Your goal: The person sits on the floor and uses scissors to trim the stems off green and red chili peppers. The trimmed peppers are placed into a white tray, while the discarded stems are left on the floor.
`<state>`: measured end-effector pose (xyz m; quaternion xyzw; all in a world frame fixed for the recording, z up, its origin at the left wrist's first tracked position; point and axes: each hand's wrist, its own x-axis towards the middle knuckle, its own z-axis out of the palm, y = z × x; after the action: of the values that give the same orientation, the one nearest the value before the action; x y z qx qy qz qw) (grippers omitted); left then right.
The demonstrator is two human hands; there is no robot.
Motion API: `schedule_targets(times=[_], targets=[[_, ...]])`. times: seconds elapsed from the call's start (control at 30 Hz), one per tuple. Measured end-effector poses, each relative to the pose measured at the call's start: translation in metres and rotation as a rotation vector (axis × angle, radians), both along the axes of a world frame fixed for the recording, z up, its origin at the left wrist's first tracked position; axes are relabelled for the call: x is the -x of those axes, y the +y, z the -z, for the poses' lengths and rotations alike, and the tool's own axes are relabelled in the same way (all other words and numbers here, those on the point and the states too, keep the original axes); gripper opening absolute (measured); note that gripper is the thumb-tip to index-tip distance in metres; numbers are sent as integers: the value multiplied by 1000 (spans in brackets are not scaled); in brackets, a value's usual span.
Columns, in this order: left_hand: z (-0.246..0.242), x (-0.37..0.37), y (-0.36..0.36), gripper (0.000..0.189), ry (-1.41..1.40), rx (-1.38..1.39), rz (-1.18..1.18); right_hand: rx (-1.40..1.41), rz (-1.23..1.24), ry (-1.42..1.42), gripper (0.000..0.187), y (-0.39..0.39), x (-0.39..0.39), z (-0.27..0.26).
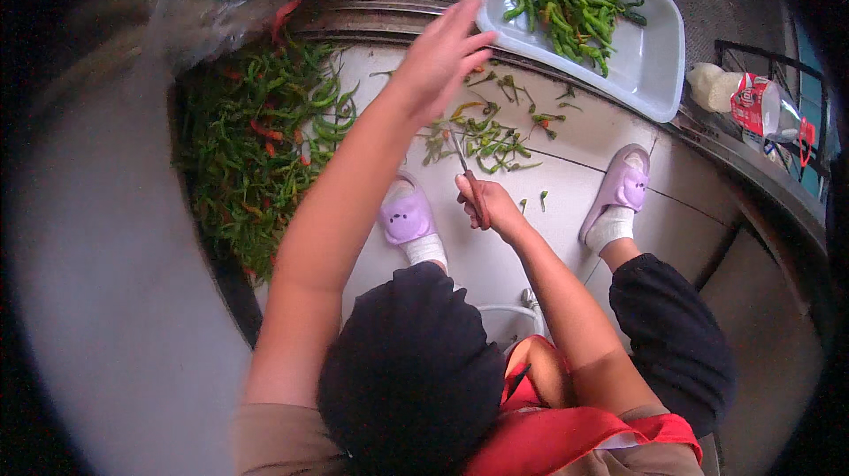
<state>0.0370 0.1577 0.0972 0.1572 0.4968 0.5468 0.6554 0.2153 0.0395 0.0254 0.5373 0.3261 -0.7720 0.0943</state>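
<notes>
My left hand (446,59) is stretched forward with its fingers apart and nothing in it, at the near left corner of a pale plastic basin (656,95). Whether it touches the rim, I cannot tell. Inside the basin lies a heap of green chili peppers (574,8) with a few red bits. My right hand (494,207) grips scissors (476,194) by brown handles, their blades pointing away over the floor. Just beyond the tips are scattered cut pepper stems (494,138). A large pile of green and red chilies (259,151) spreads to the left.
My feet stand in purple slippers (408,214) on the tiled floor (564,237). A clear plastic bag (192,18) is at the upper left. A bottle with a red label (756,103) lies by a black rack (773,55). A raised metal track (378,18) runs under the basin's near side.
</notes>
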Motion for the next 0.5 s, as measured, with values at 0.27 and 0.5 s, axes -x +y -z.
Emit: schedule_targets(times=[0.27, 0.5], targets=[[76, 99, -180, 28, 728, 452, -370, -225, -274, -55, 65, -7, -3, 20], [113, 97, -278, 17, 1105, 612, -332, -101, -166, -23, 67, -6, 6, 2]])
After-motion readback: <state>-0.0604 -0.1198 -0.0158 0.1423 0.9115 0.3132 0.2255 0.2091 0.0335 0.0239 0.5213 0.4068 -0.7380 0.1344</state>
